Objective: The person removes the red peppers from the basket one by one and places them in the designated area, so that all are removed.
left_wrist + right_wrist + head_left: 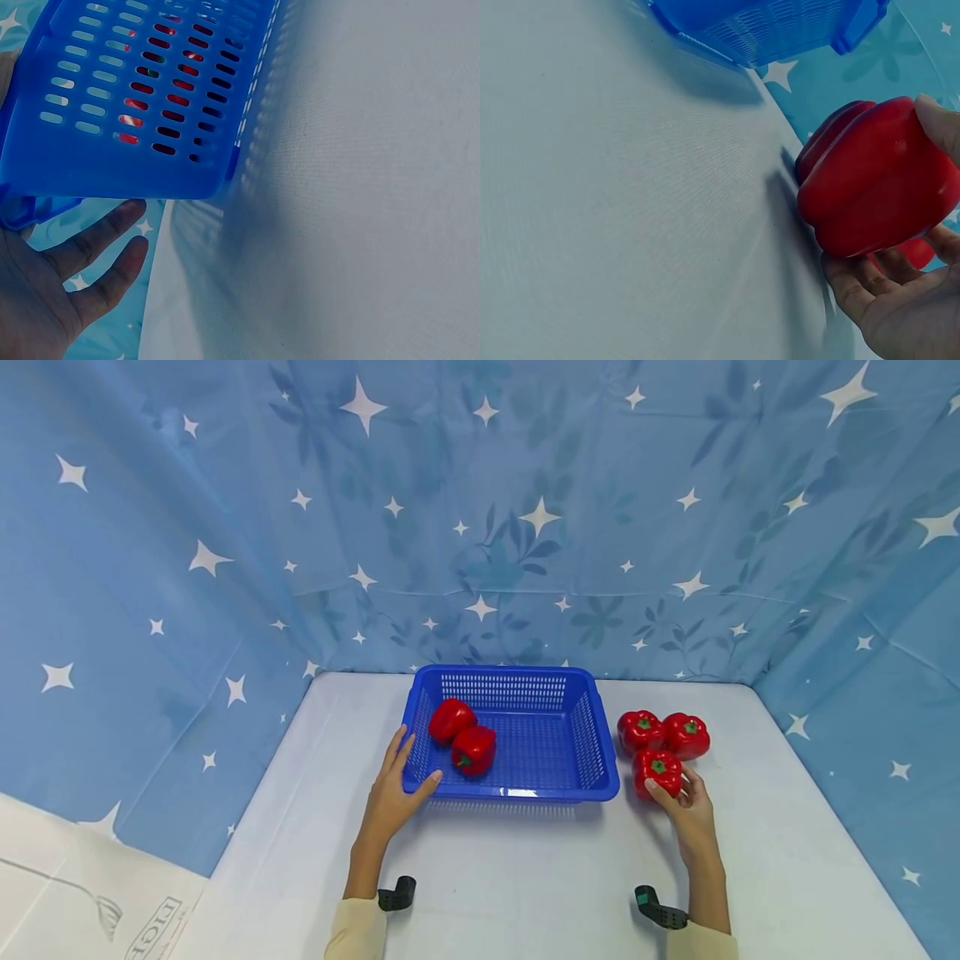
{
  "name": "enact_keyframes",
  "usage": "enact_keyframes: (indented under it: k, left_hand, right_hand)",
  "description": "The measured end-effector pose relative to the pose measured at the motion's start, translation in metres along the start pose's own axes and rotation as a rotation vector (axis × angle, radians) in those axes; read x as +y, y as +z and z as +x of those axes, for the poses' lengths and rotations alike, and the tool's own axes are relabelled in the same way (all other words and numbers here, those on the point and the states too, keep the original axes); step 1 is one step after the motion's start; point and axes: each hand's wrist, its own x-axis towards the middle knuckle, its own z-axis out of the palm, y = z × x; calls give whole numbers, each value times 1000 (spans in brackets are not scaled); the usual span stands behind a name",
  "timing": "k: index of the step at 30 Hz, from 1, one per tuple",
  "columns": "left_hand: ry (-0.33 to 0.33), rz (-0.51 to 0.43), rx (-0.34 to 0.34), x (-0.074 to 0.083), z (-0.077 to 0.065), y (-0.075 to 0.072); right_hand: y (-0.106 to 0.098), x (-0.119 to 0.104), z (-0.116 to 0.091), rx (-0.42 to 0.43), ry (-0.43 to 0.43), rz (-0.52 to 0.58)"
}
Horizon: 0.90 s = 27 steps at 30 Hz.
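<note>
My right hand (692,814) grips a red bell pepper (657,774), thumb on one side and fingers round the other. In the right wrist view this pepper (881,180) hangs close over the white tabletop, its shadow beside it. Just behind it sit two more red bell peppers, one at the left (641,730) and one at the right (686,736). My left hand (392,797) is at the near left corner of a blue plastic basket (517,793), thumb over the front rim and fingers spread, fairly straight, along the left side. Inside the basket lie two red bell peppers (452,720), towards its left end.
The basket stands on a white table (510,877), near its back edge. Blue curtains (450,552) with white stars rise behind the table and at both sides. A black wrist camera mount (397,893) is on the left wrist, another (660,908) on the right.
</note>
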Motion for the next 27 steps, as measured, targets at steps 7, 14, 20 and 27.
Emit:
enact_keyframes:
  k: [7, 14, 20, 27]
  left_hand:
    - [12, 10, 9, -1, 1, 0]
    - [3, 3, 5, 0, -1, 0]
    - [-14, 3, -4, -1, -2, 1]
    - [-12, 1, -2, 0, -1, 0]
  right_hand:
    - [0, 2, 3, -3, 13, 5]
    - [0, 2, 6, -9, 27, 21]
    - [1, 2, 8, -9, 36, 32]
    - [3, -2, 9, -33, 22, 66]
